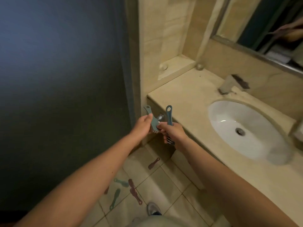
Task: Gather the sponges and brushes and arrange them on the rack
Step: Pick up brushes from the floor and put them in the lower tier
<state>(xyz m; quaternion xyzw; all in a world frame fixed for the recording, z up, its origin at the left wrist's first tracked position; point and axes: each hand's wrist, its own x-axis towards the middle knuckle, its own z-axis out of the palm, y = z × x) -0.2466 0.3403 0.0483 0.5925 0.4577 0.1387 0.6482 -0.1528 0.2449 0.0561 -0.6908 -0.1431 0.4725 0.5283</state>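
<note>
While the left hand held up a pale grey-green brush, its fingers were clamped round the lower handle. The looped end with its hanging hole rose above them and pale bristles poked out below. Just right of those fingers a small shiny knob sat on the front face of the worktop, too blurred to identify. Right again, the right hand gripped a darker teal brush, fingers curled tight on its middle, loop end above them and bristles below. Well below both sets of fingers, more brushes lay scattered on the tiled floor, among them a maroon brush and a teal floor brush. The left forearm hid most of another, and blur swallowed their bristles.
</note>
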